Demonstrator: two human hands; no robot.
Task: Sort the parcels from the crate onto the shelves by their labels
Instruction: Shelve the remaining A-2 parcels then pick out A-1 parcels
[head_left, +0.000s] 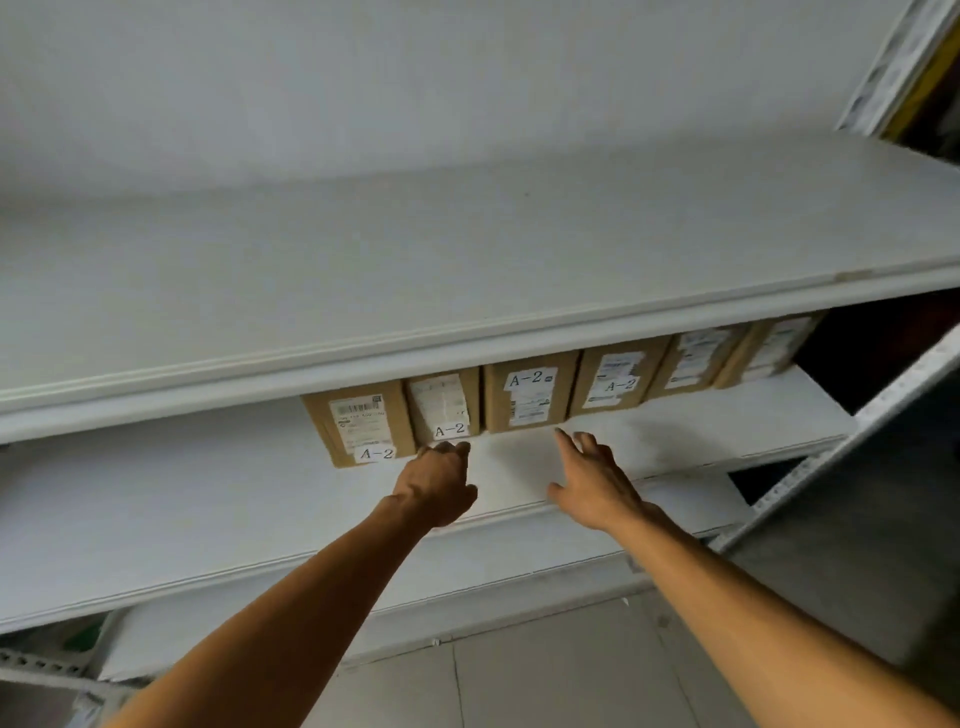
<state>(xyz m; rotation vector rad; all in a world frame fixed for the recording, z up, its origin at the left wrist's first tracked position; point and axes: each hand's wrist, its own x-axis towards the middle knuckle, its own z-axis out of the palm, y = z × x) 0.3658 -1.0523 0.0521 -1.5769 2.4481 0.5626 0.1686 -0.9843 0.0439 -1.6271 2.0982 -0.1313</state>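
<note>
Six brown parcels (527, 397) stand in a row on the middle shelf (675, 431).
Left hand (439, 480) touches the second box (444, 408), just above it; fingers bent, holding nothing. Right hand (597, 480) is spread flat.

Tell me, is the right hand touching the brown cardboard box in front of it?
Apart. In the head view, the right hand hovers open, and white shelf shows between its fingertips and the brown cardboard box marked A-2.
</note>
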